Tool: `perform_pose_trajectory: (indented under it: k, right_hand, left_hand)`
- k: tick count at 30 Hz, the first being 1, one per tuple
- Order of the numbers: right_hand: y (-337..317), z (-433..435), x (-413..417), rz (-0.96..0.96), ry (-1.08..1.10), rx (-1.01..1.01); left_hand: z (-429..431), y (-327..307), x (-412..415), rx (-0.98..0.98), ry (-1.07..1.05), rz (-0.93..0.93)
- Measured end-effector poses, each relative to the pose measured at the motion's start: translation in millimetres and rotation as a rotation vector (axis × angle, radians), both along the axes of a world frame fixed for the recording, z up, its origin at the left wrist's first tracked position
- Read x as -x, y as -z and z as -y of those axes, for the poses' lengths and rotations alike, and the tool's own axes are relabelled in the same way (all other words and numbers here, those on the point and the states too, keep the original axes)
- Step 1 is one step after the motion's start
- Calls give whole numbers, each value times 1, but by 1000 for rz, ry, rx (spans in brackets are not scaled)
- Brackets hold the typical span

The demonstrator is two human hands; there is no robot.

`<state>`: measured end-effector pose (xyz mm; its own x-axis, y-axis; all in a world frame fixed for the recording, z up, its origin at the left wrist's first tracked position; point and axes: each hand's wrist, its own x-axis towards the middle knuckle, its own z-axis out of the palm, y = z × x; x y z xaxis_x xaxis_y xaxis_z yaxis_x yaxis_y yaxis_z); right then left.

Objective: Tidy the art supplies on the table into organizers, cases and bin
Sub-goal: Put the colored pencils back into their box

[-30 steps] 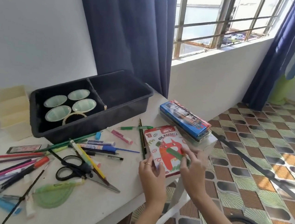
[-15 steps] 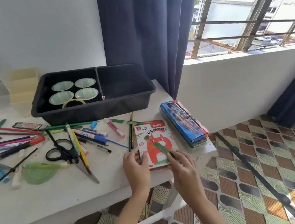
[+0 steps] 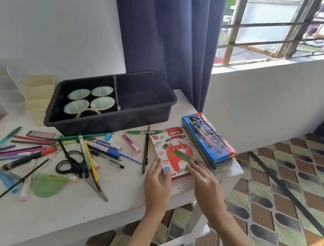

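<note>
The oil pastels box [image 3: 172,143], white with a red cat, lies flat near the table's right end. My left hand [image 3: 157,183] rests on its near left corner with fingers fairly straight. My right hand [image 3: 205,181] pinches the near end of a green oil pastel stick [image 3: 180,155] that lies across the box's top. A black divided bin [image 3: 144,111] stands behind, holding several round cups [image 3: 89,100] and a tape ring [image 3: 88,112] in its left half. Loose pens, markers and pencils [image 3: 104,147] are scattered left of the box.
A blue pen case [image 3: 207,140] lies right of the pastels box at the table's corner. Black scissors [image 3: 71,164], a green protractor [image 3: 48,185] and a thin brush [image 3: 14,186] lie at the front left. A cream stepped organizer [image 3: 36,90] stands against the wall. The table edge [image 3: 229,175] drops to the tiled floor.
The pastels box went from tilted up in both hands to flat on the table. My right hand kept the green stick and lowered it onto the box.
</note>
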<state>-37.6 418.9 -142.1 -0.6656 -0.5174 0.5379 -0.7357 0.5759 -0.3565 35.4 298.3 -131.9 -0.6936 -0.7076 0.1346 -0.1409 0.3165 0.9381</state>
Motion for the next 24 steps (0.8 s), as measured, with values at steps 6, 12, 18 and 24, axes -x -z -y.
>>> perform_pose_trajectory:
  k: [6,12,18,24]
  right_hand:
    - [-6,7,-5,52,20,87]
    - [-38,58,-21,150,-115,197]
    - [-68,124,-53,440,-264,174]
    - [-81,181,-104,742,-442,210]
  left_hand:
    - [0,-3,-3,-2,29,-7]
    - [19,-45,-19,-67,-176,-144]
    - [79,-84,-63,-92,-327,-206]
    - [122,-99,-132,-213,-506,-306]
